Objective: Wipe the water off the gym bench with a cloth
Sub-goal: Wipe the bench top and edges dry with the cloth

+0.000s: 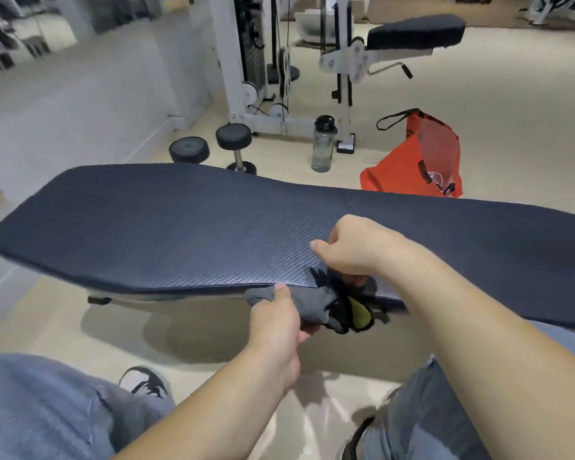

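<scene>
A long dark blue padded gym bench (186, 224) stretches across the view, its textured top showing a faint sheen. A grey cloth with black and yellow patches (316, 303) hangs bunched at the bench's near edge. My left hand (276, 320) grips the cloth's left end from below the edge, thumb on top. My right hand (352, 250) pinches the cloth's right part at the edge, knuckles over the pad. I cannot make out any water drops on the pad.
Behind the bench on the floor stand a clear water bottle with a black cap (323, 144), two black dumbbells (234, 141), and an orange bag (419, 161). A white cable machine (243, 61) and another padded seat (415, 31) stand farther back. My knees and shoes are below.
</scene>
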`<state>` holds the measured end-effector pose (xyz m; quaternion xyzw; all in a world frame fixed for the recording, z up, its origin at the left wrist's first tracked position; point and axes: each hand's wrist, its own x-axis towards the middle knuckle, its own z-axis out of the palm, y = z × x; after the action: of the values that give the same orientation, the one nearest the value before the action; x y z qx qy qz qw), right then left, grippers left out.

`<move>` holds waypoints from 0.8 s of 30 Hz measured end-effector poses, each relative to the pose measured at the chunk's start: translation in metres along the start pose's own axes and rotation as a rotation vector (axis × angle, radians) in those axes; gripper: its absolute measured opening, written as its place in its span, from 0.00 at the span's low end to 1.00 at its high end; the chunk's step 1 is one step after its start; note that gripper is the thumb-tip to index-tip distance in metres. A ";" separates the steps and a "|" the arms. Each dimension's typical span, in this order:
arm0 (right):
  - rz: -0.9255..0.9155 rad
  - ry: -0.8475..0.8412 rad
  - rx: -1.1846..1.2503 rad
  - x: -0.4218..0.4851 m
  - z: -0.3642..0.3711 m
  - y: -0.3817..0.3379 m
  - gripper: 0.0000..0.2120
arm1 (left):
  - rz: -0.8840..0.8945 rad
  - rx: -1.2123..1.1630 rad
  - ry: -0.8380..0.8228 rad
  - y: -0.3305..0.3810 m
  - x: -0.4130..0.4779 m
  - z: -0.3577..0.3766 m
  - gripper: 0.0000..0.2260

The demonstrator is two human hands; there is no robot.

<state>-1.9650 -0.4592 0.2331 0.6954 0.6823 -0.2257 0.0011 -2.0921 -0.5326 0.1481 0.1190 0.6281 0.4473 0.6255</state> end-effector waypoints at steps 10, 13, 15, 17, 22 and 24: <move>-0.305 -0.107 0.149 0.029 0.063 -0.128 0.19 | 0.123 -0.160 0.387 0.075 0.053 -0.138 0.15; -0.334 -0.062 0.170 0.035 0.073 -0.146 0.18 | 0.151 -0.147 0.465 0.096 0.061 -0.168 0.14; -0.342 -0.044 0.217 0.038 0.078 -0.157 0.18 | 0.168 -0.129 0.503 0.110 0.068 -0.187 0.13; -0.354 -0.038 0.255 0.041 0.082 -0.170 0.19 | 0.184 -0.103 0.524 0.123 0.078 -0.204 0.13; -0.453 -0.037 0.285 0.051 0.089 -0.219 0.19 | 0.223 0.024 0.591 0.168 0.099 -0.259 0.13; -0.503 -0.035 0.265 0.061 0.092 -0.246 0.17 | 0.221 0.039 0.606 0.186 0.118 -0.283 0.16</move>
<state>-2.2290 -0.4129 0.2060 0.4944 0.7978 -0.3180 -0.1338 -2.4432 -0.4600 0.1484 0.0599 0.7776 0.5154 0.3551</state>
